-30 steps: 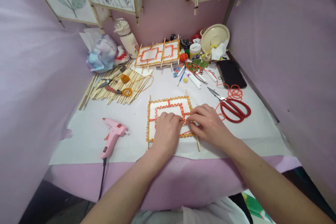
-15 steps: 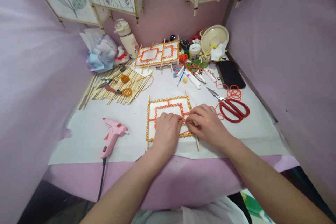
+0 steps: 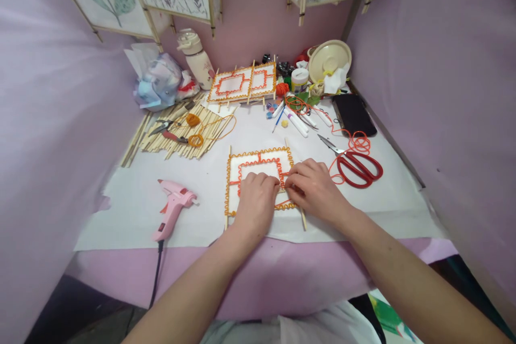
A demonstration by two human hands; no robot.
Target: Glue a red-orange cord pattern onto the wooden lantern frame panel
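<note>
A small white panel framed with thin wooden sticks lies flat before me, edged in wavy yellow cord. Inside it runs a rectangle of wavy orange cord. My left hand rests over the panel's lower middle, thumb and fingers pinched together at the orange cord. Close beside it, my right hand is pinched over the right edge, also on the orange cord, whose loose length trails off to the right. The fingertips nearly meet and hide the exact spot they hold.
A pink glue gun lies left, its cable over the table edge. Red-handled scissors and a black phone are at right. Behind are wooden sticks with pliers, a finished-looking panel, markers and a bottle.
My right fingers have shifted slightly and curled a little closer around the cord. My left hand stays in place; the panel has not moved.
</note>
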